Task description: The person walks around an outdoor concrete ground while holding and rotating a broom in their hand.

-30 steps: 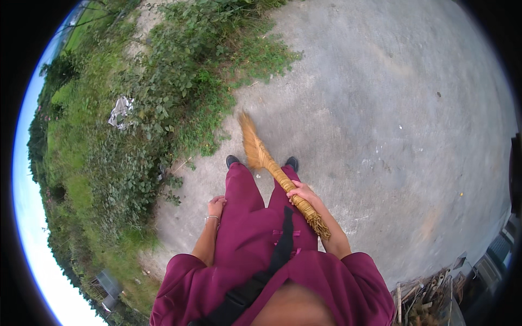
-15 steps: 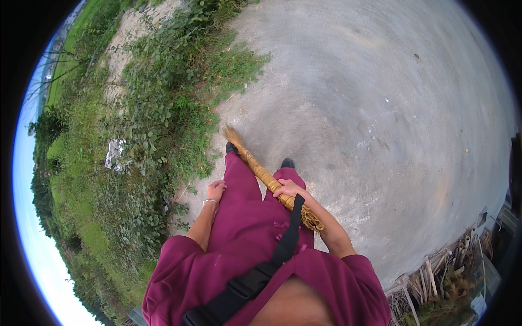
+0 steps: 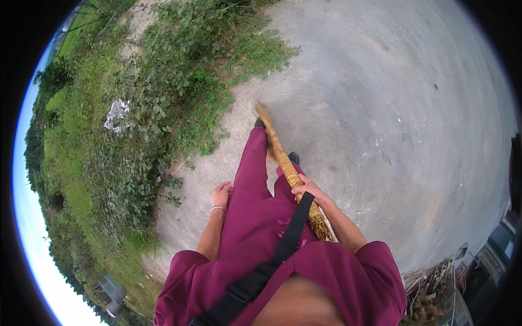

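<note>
My right hand (image 3: 308, 187) is closed round a long straw broom (image 3: 280, 152) with a tightly bound, yellow-brown shaft. The broom slants across the front of my right leg, its frayed far tip close to my left shoe (image 3: 260, 123). Its near end, a bunch of cut stalks, sticks out behind my hand, beside a black strap. My left hand (image 3: 222, 194) hangs by my left thigh with nothing visible in it, its fingers loosely bent and apart. A thin bracelet circles the left wrist.
Grey concrete ground (image 3: 380, 119) spreads ahead and to the right. Bushes and weeds (image 3: 147, 114) line the left, with a whitish scrap (image 3: 116, 115) among them. A heap of sticks (image 3: 432, 293) lies at the lower right. My right shoe (image 3: 294, 157) is on the concrete.
My left leg now reaches further forward. The broom has swung to point more straight ahead, still in my right hand. The ground and bushes have shifted in view as I move.
</note>
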The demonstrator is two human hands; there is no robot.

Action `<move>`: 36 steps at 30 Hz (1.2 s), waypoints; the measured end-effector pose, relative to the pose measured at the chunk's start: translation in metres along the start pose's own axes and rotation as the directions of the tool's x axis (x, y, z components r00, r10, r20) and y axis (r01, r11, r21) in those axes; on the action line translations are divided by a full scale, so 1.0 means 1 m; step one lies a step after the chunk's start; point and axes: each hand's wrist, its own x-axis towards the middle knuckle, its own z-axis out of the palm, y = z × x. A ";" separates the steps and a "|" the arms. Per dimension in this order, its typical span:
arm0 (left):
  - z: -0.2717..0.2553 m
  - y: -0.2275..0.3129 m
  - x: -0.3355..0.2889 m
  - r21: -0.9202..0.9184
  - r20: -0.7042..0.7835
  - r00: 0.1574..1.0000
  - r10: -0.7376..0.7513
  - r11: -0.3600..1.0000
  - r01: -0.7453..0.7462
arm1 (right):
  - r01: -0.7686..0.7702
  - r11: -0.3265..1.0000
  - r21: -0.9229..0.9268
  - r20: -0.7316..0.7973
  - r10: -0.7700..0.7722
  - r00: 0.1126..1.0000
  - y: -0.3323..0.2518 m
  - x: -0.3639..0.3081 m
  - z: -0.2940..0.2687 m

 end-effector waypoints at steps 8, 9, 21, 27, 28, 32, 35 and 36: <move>-0.084 -0.158 0.017 0.477 0.074 0.993 0.093 0.871 -0.117 | 0.060 0.973 -0.221 0.088 -0.042 0.995 0.002 -0.048 0.008; -0.086 -0.155 0.014 0.441 0.073 0.995 0.072 0.892 -0.097 | 0.057 0.974 -0.219 0.077 -0.041 0.996 0.005 -0.044 0.014; -0.111 -0.006 0.019 0.146 -0.045 0.985 -0.166 0.974 0.171 | -0.060 0.952 0.301 -0.026 0.071 0.997 0.029 0.008 0.067; -0.113 0.003 0.040 0.198 0.026 0.986 -0.164 0.968 0.156 | 0.164 0.831 0.532 -0.355 0.043 0.934 0.065 -0.068 0.009; -0.111 0.002 0.043 0.202 0.034 0.987 -0.159 0.968 0.149 | 0.200 0.834 0.514 -0.432 0.050 0.900 0.064 -0.073 0.008; -0.089 0.005 0.052 0.272 0.096 0.986 -0.134 0.957 0.104 | 0.210 0.893 0.397 -0.531 0.037 0.847 0.060 -0.082 0.016; -0.076 0.006 0.054 0.319 0.107 0.989 -0.101 0.946 0.062 | 0.206 0.918 0.338 -0.505 -0.008 0.863 0.040 -0.095 0.021; -0.070 0.008 0.055 0.344 0.115 0.991 -0.066 0.939 0.022 | 0.178 0.927 0.329 -0.411 -0.029 0.911 0.030 -0.093 0.024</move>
